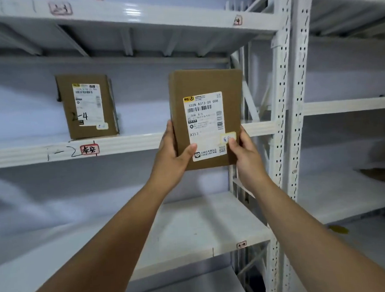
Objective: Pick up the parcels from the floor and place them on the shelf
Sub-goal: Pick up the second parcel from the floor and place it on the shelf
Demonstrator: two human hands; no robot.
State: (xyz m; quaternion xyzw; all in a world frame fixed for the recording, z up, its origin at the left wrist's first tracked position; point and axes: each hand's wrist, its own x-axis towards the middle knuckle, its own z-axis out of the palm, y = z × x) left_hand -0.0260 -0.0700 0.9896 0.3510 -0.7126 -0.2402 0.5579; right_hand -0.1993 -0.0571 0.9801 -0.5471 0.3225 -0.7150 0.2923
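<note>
Here, a brown parcel (208, 118) is held upright in front of the white shelf (129, 143), gripped at its lower edges by the left hand (174, 155) and right hand (246, 156). A second parcel (88, 106) is seen standing on that shelf, well apart.

Parcel storeroom; white steel racking (282, 96) w/ labelled boxes (88, 106).
</note>
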